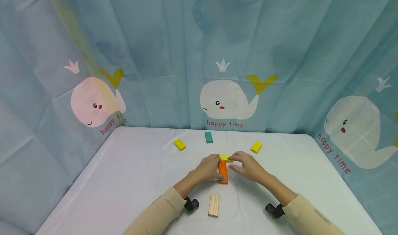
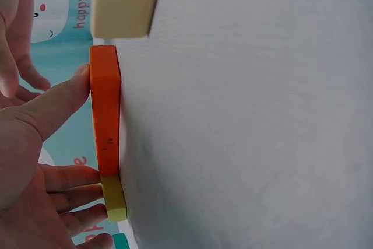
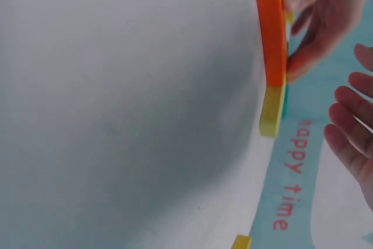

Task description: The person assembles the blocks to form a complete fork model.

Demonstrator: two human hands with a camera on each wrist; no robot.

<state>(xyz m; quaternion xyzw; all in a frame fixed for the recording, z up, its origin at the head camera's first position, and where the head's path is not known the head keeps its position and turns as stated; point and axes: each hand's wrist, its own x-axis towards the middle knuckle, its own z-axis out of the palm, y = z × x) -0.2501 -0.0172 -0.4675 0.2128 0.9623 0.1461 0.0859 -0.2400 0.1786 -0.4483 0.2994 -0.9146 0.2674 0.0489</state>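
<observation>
On the white table an orange block (image 1: pixel 223 174) and a yellow block (image 1: pixel 226 157) lie end to side, forming a T. My left hand (image 1: pixel 209 168) reaches over them from the left; its thumb (image 2: pixel 74 90) rests at the orange block's near end, and its fingers touch where the orange (image 2: pixel 106 115) and yellow (image 2: pixel 114 197) blocks meet. From the right, my right hand (image 1: pixel 250 166) hovers with relaxed, spread fingers, the fingertips by the yellow block's right end. In the right wrist view the right hand (image 3: pixel 356 122) stands apart from both blocks.
A ribbed wooden block (image 1: pixel 214 205) lies nearer me, between the forearms. Farther back are a yellow block (image 1: pixel 179 144) at left, a green block (image 1: pixel 208 137) and another yellow block (image 1: pixel 256 147) at right. A whale-print curtain (image 1: pixel 174 55) hangs behind the table.
</observation>
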